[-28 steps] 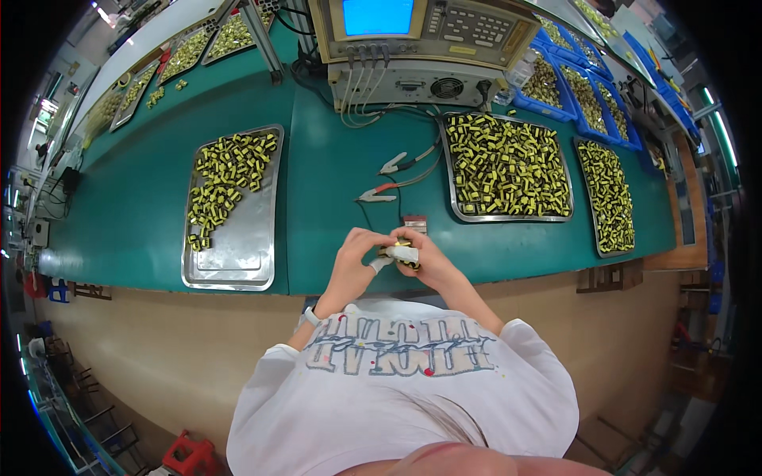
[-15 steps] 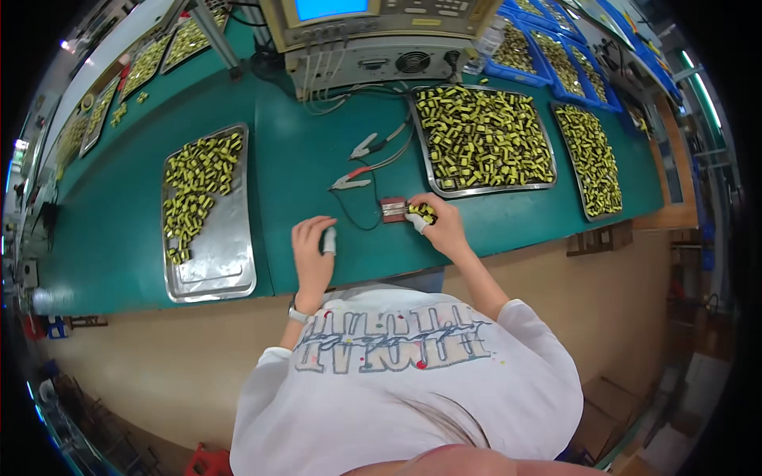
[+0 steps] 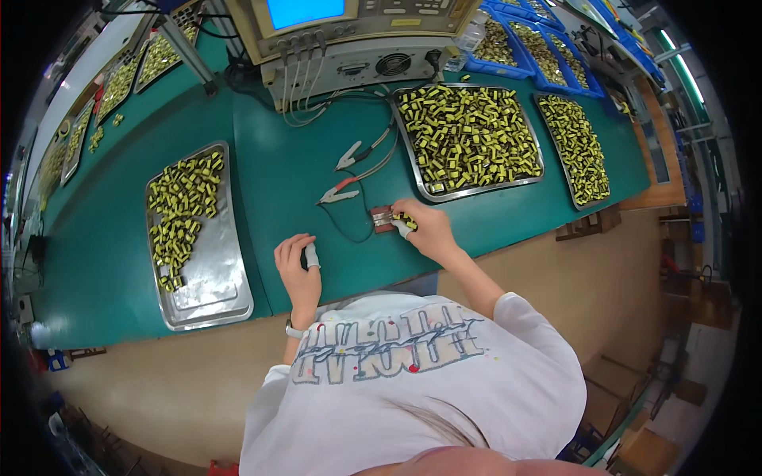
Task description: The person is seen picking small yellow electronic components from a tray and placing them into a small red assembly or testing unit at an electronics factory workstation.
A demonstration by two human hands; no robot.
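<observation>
My right hand pinches small yellow-and-black wound components, like little transformers, at the right side of a small reddish-brown test block with metal contacts. A white cover sits on a finger of that hand. My left hand rests over the green table, left of the block, its thumb in a white cover and apart from the fingers; nothing shows in it. Thin leads run from the block to a red-handled clip and a dark-handled clip.
A full metal tray of yellow components lies right of the clips, a narrower full tray beyond it. A part-filled tray is at left. Behind stand a bench instrument with a blue screen and blue bins.
The view has shifted and tilted slightly. My right hand stays at the block with the components; my left hand keeps about the same place on the table, left of it.
</observation>
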